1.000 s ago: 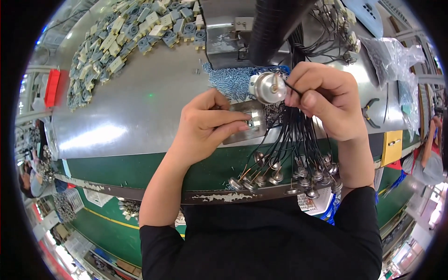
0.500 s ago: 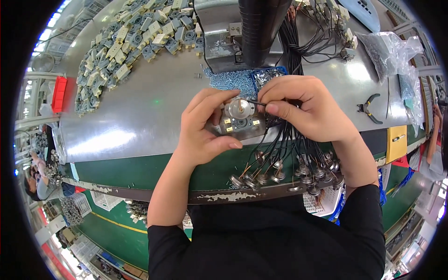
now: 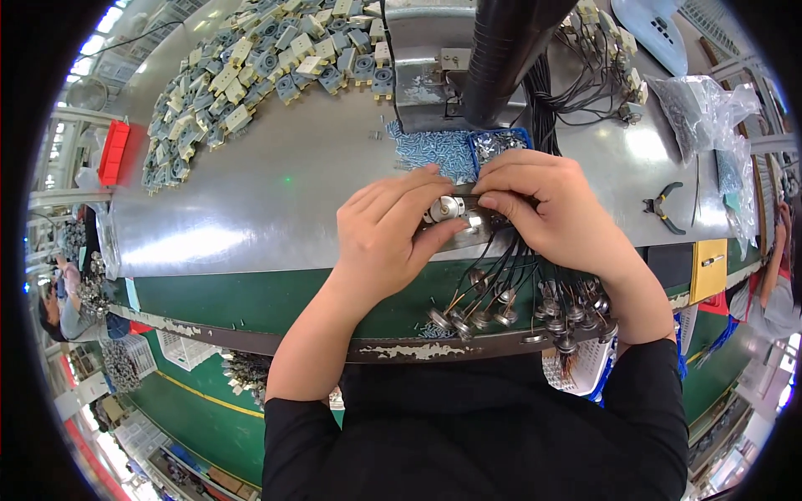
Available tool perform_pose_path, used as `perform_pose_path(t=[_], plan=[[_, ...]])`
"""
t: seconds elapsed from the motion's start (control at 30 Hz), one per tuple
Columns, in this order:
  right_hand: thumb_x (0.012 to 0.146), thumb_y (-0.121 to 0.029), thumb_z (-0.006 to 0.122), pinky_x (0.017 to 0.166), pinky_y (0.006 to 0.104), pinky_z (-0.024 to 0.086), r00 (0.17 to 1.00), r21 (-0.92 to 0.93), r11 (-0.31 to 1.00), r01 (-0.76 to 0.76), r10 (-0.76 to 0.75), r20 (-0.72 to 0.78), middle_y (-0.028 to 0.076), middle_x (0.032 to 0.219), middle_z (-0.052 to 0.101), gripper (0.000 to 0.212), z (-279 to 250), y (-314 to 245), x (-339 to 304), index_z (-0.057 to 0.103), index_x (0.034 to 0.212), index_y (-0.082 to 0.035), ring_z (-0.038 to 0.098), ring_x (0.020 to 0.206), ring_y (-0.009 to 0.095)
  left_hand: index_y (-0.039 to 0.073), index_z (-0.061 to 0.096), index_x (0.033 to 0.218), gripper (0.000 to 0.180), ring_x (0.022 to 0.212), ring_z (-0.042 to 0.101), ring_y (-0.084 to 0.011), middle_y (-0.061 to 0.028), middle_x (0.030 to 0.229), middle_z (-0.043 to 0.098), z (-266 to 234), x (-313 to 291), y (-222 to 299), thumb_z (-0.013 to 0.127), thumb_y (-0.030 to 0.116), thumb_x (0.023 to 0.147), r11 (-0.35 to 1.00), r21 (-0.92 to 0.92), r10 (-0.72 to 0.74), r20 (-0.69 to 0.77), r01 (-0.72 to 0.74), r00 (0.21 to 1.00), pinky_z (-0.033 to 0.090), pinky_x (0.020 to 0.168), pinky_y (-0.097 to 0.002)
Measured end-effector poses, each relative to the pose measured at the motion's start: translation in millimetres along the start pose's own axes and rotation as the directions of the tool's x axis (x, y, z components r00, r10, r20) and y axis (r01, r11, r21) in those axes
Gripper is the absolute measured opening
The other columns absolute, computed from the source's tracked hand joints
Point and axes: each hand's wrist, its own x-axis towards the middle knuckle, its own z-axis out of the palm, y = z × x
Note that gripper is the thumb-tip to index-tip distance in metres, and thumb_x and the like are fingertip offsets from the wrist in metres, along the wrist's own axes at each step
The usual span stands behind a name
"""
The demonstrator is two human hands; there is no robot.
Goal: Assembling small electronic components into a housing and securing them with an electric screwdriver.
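Note:
Close together at the middle of the bench are my two hands. My left hand (image 3: 386,219) curls around a round silver metal part (image 3: 444,209), with fingers behind it and the thumb in front. My right hand (image 3: 547,204), fingers bent, pinches a thin black cable (image 3: 469,196) at the part's right side. Fingers hide most of what lies under the metal part. Below my right hand, several black cables with round metal ends (image 3: 480,319) hang over the bench's front edge. Just beyond my hands lie a heap of small bluish screws (image 3: 430,153) and a blue tray (image 3: 474,157) of small metal pieces.
A machine with a thick black column (image 3: 505,67) stands behind the screws. Many grey and cream blocks (image 3: 238,92) are piled at the far left. To the right lie pliers (image 3: 666,207), a yellow pad (image 3: 707,271) and a plastic bag (image 3: 693,108). People work at both sides.
My left hand has closed in around the metal part and turned over it. The grey block with brass terminals seen below it before is now hidden. The whole view has shifted slightly.

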Motion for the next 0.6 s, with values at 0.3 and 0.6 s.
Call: perform_pose_path(t=[0.3, 0.6], plan=[[0.087, 0.006, 0.075, 0.080, 0.0376, 0.060, 0.997, -0.103, 0.994, -0.032, 0.039, 0.070, 0.016, 0.099, 0.077, 0.012, 0.2, 2.1, -3.1, 0.076, 0.099, 0.004, 0.076, 0.089, 0.034, 0.000, 0.078, 0.111, 0.040, 0.112, 0.077, -0.0335, -0.0160, 0.121, 0.079, 11.3, -10.8, -3.1, 0.094, 0.016, 0.078, 0.978, -0.187, -0.077, 0.088, 0.093, 0.993, 0.061, 0.097, -0.0410], [0.087, 0.004, 0.076, 0.078, 0.0411, 0.062, 0.991, -0.229, 0.973, -0.028, 0.057, 0.121, 0.015, 0.101, 0.077, 0.013, 5.4, -0.7, -3.0, 0.076, 0.100, 0.003, 0.075, 0.088, 0.036, 0.001, 0.076, 0.114, 0.039, 0.113, 0.075, -0.0302, -0.0152, 0.126, 0.076, 8.1, -11.6, -8.7, 0.094, 0.008, 0.079, 0.850, -0.438, -0.211, 0.229, 0.294, 0.950, 0.061, 0.096, -0.0382]])
